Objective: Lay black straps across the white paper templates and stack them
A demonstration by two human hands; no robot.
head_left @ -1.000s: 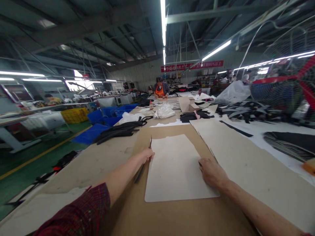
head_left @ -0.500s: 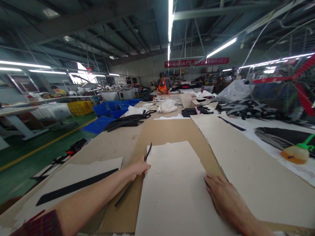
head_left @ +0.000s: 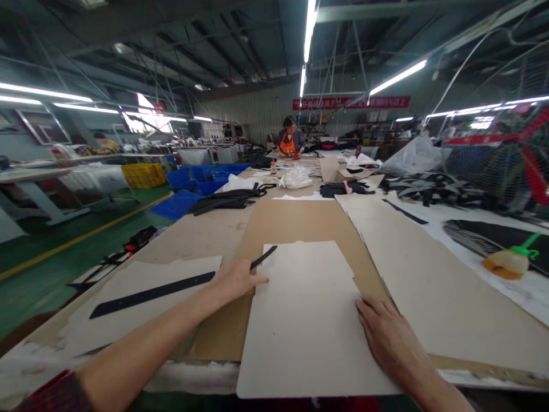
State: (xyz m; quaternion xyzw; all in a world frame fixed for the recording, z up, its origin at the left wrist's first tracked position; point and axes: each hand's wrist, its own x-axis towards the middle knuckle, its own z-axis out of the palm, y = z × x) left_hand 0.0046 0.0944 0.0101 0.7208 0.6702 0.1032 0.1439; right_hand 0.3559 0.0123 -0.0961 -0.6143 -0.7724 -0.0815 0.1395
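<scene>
White sheet: the flat, stiff, off-white sheet with rounded near corners (head_left: 309, 320) lies at the middle of the desk's (head_left: 212, 237) near edge, its lower end jutting past that edge.
Under it: a smooth brown board (head_left: 300, 220), showing beyond the sheet's far edge and along both sides.
Left hand: at the sheet's left edge, below its far left corner; the fingers are curled around a narrow, flexible black strip (head_left: 265, 257), and one tip reaches over the sheet's margin.
Black strip: it comes out past the fingers toward the desk's far end, its free end lying over the sheet's far left corner.
Right hand (head_left: 388, 329): halfway down the sheet's right edge, fingers bent together with their tips at that edge; whether they pinch it I cannot tell.
Between the hands: the sheet's width, bare apart from a small dark speck.
Toward the desk's left edge: a ragged pale sheet (head_left: 184, 312) bearing a broad, straight black band (head_left: 154, 294), near the left forearm.
Toward the desk's right edge: a long cream sheet (head_left: 420, 274), just beyond the right hand.
</scene>
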